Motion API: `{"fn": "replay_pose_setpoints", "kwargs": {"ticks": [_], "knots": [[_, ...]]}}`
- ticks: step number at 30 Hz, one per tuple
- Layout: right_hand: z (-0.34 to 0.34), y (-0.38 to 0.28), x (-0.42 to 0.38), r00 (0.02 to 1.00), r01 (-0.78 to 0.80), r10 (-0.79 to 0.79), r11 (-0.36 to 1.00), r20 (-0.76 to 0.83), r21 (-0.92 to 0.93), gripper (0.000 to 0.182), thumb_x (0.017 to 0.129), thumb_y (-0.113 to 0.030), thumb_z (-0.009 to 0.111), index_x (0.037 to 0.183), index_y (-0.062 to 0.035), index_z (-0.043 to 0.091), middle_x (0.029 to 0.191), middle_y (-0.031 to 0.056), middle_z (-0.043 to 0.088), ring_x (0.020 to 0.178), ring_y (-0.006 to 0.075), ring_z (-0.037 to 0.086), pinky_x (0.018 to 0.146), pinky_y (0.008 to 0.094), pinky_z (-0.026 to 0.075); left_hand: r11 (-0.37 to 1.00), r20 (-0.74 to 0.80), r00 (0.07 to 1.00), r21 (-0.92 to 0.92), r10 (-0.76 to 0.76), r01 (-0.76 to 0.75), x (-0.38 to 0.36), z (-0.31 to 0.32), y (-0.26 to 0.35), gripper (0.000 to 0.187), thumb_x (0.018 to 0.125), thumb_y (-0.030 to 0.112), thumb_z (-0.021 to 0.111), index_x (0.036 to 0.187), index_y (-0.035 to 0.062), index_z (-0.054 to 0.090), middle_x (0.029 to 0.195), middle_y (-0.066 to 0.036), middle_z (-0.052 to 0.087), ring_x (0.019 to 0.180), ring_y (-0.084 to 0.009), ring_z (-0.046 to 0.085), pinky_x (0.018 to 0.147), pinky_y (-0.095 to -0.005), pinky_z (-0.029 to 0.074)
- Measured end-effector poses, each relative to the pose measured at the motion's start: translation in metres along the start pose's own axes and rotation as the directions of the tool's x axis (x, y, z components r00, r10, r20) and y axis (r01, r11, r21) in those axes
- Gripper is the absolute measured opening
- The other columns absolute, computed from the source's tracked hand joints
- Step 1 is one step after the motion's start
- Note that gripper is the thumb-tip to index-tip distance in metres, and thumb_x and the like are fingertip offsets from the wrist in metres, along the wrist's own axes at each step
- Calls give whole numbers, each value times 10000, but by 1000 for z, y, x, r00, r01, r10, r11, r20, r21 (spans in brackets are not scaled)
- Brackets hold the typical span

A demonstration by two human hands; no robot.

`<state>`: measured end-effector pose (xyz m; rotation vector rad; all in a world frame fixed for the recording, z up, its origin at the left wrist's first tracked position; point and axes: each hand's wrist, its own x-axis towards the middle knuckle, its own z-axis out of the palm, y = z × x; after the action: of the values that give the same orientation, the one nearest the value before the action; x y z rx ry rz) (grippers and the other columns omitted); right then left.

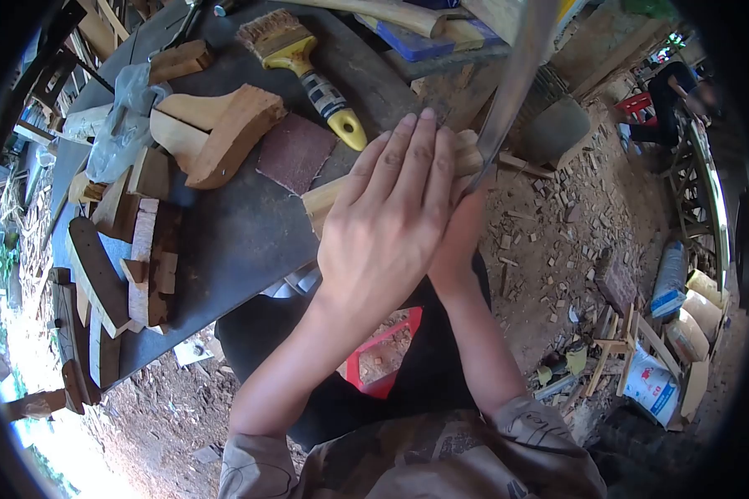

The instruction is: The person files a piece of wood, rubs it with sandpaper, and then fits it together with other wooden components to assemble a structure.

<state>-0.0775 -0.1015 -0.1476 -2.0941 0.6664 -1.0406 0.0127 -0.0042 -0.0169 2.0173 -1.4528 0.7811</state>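
My left hand [383,212] lies flat across a pale strip of wood [323,200], fingers stretched out and close together. The strip shows on both sides of the hand. My right hand [466,220] is beneath and to the right, mostly covered by the left; its fingers are hidden. A long, flat metal blade [512,87] rises from beside the right hand toward the top of the view. Whether the right hand grips the blade or the wood cannot be made out. A square of reddish sandpaper [296,153] and a yellow-handled paintbrush [312,75] lie beyond the strip.
On the dark tabletop [225,262] are a shaped wooden piece [233,137], a clear plastic bag [125,125] and several wood offcuts [146,258]. Wood chips [541,249] litter the ground at right. Another person [670,104] is in the far right background. A red stool [383,353] shows between my legs.
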Motion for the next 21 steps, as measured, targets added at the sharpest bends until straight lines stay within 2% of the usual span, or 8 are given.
{"fn": "replay_pose_setpoints", "kwargs": {"ticks": [1,3,8,12,14,15,17,21], "knots": [[3,2,-6,1000,-10,10,999,3,-31,361,1186,-189,403,1365,116,477,1112,347,702,1067,563,694,858,538,541,1000,-16,1000,6,-14,14,2,-2,0,427,976,283,802,1329,46,766,1402,-95,764,1307,-244,735,1115,-390,586],[6,7,-40,1000,-23,24,998,7,-59,362,1183,-184,405,1361,121,481,1096,347,691,1060,572,678,858,545,529,1000,-13,1000,9,-4,4,3,-4,-2,416,977,275,798,1324,48,768,1399,-95,766,1310,-244,734,1114,-389,586],[-3,2,0,999,41,-40,999,28,-13,360,1175,-177,413,1370,118,483,1134,373,671,1090,590,652,875,581,510,1000,14,1000,23,-4,3,2,-3,-1,429,989,274,787,1352,49,752,1423,-91,754,1335,-250,720,1130,-392,574],[2,11,-31,1000,-6,7,999,22,-44,361,1179,-187,401,1369,107,490,1194,384,665,1134,585,644,913,586,500,1000,11,1000,20,0,0,3,-5,-3,440,995,277,780,1371,54,738,1428,-94,747,1337,-244,717,1129,-394,571],[-4,0,-26,998,-42,41,999,55,18,382,1185,-195,386,1406,105,474,1235,383,664,1174,573,645,946,574,505,999,9,1000,35,10,-11,2,-4,-3,434,999,276,776,1367,49,734,1423,-97,749,1327,-239,722,1124,-390,574],[-14,-20,4,994,-63,58,996,91,61,409,1189,-200,374,1447,106,455,1263,382,663,1206,565,646,972,561,514,999,9,1000,37,14,-14,2,-3,-3,432,1000,276,777,1365,48,736,1422,-97,750,1327,-238,722,1124,-387,576],[-21,-25,5,992,-63,59,997,109,35,441,1193,-205,365,1505,102,422,1301,378,666,1239,553,655,990,549,529,1000,23,1000,21,0,-1,2,-4,-1,428,1002,277,780,1361,47,738,1421,-97,753,1328,-236,723,1124,-381,578],[-10,-17,-15,993,111,-107,989,40,-102,491,1197,-213,380,1578,94,350,1355,364,667,1274,543,659,1001,530,554,999,5,1000,29,15,-15,0,-3,-4,420,985,270,794,1335,43,750,1412,-104,758,1321,-241,728,1131,-393,575]]}}
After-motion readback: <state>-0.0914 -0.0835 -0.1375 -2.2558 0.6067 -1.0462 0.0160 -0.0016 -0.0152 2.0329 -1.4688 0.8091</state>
